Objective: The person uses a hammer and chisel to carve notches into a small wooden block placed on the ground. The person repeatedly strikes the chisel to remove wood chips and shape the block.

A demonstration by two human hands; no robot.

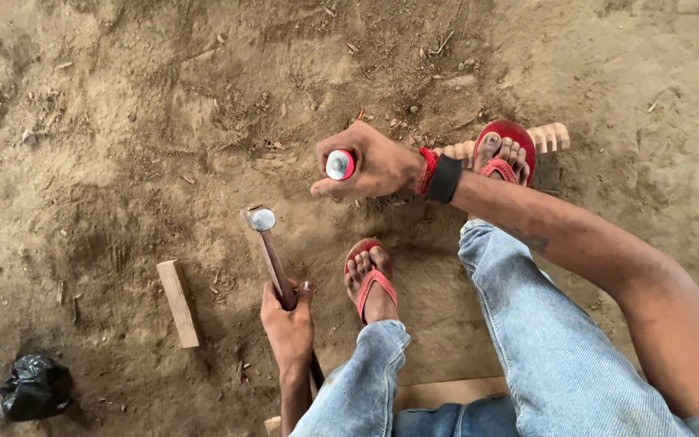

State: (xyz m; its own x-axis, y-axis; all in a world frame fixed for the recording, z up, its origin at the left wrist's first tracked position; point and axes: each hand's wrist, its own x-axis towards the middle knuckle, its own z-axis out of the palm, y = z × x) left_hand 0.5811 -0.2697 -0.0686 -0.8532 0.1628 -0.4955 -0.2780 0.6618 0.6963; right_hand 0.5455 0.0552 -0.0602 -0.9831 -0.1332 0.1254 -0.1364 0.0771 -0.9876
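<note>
Hammer (273, 255) in my left hand (289, 324): my fingers are wrapped tight round the lower part of its wooden handle, and the metal head points up and away from me, hanging over the sandy ground (123, 121). My right hand (370, 162) is closed in a fist on a red-handled tool (340, 164); only its round silvery end cap faces up at me, so I cannot tell what kind of blade it has. That wrist wears a black band and red threads. Both my feet are in red sandals: the left sandal (370, 279) just beside the hammer handle, the right sandal (507, 150) pressing on a notched wooden piece (550, 136). A small wooden block (178, 302) lies on the dirt left of the hammer, and a crumpled black bag (34, 387) sits further left.
</note>
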